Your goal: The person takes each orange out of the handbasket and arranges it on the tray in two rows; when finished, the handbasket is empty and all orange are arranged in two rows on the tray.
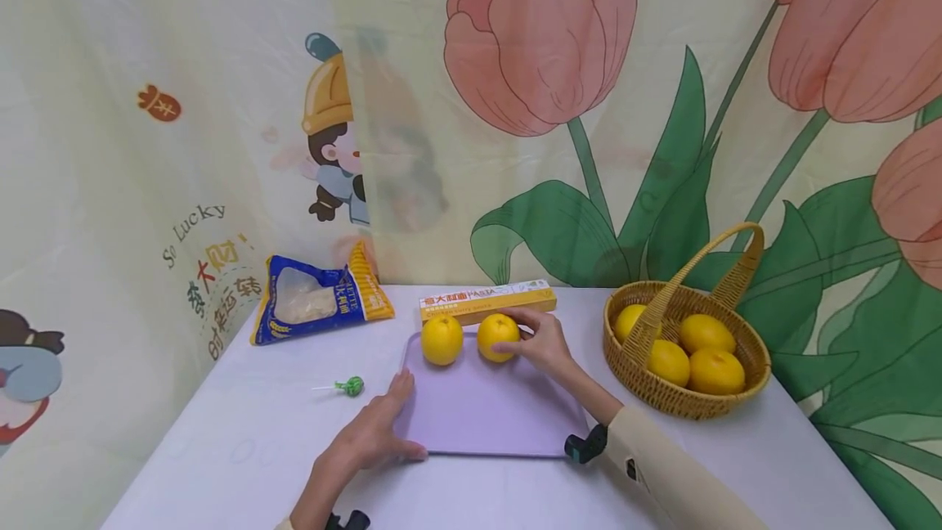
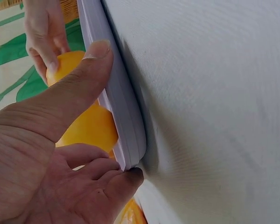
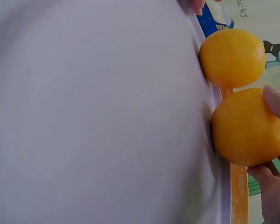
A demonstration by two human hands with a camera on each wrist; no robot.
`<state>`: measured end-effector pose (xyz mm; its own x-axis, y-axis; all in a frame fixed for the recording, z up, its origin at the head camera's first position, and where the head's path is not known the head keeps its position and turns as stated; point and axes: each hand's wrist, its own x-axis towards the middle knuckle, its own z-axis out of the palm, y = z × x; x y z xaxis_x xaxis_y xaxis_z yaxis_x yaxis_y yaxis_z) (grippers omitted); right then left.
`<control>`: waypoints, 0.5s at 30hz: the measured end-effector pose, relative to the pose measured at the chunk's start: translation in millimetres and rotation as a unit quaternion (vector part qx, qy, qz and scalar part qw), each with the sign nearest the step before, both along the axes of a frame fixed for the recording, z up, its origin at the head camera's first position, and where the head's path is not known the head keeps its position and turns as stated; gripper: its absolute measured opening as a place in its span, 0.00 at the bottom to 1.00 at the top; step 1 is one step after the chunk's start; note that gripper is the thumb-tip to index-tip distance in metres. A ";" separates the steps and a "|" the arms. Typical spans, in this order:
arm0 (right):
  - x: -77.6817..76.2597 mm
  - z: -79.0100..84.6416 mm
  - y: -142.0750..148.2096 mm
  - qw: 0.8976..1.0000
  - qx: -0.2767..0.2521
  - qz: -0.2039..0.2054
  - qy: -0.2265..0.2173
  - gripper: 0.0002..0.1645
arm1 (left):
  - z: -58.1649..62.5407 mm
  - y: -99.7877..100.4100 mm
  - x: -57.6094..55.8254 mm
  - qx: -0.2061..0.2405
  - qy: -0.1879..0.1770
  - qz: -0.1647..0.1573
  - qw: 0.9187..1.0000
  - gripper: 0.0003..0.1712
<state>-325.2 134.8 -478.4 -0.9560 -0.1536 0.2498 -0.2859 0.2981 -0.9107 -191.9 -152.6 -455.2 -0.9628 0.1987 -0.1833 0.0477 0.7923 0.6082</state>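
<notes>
Right now the right hand (image 1: 540,342) has its grip curled round an orange (image 1: 498,337) at the far edge of the purple tray (image 1: 489,411), w/ a 2nd orange (image 1: 441,340) beside it; left hand (image 1: 371,432) pinches the tray's near-left rim on the worktop (image 1: 243,440).

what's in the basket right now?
Four yellow fruits show in the basket: one behind the handle, three toward the front. Anything beneath them is covered. Two more sit on the tray, outside it.
</notes>
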 end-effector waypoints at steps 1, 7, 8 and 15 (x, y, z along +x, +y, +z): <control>-0.1 -0.5 1.0 1.000 0.000 0.003 0.001 0.36 | 0.2 0.2 0.2 0.002 0.000 0.000 1.000 0.73; -1.0 -0.8 4.2 0.999 -0.003 0.032 0.007 0.39 | -0.9 -0.6 0.8 0.001 0.010 -0.003 1.000 0.72; -1.5 -0.6 4.4 0.999 -0.006 0.035 0.007 0.39 | -0.7 -0.5 0.7 0.000 0.009 -0.002 1.000 0.72; -4.4 0.9 5.5 0.999 -0.024 0.031 0.005 0.39 | -0.2 1.1 -1.4 -0.002 0.000 -0.001 1.000 0.72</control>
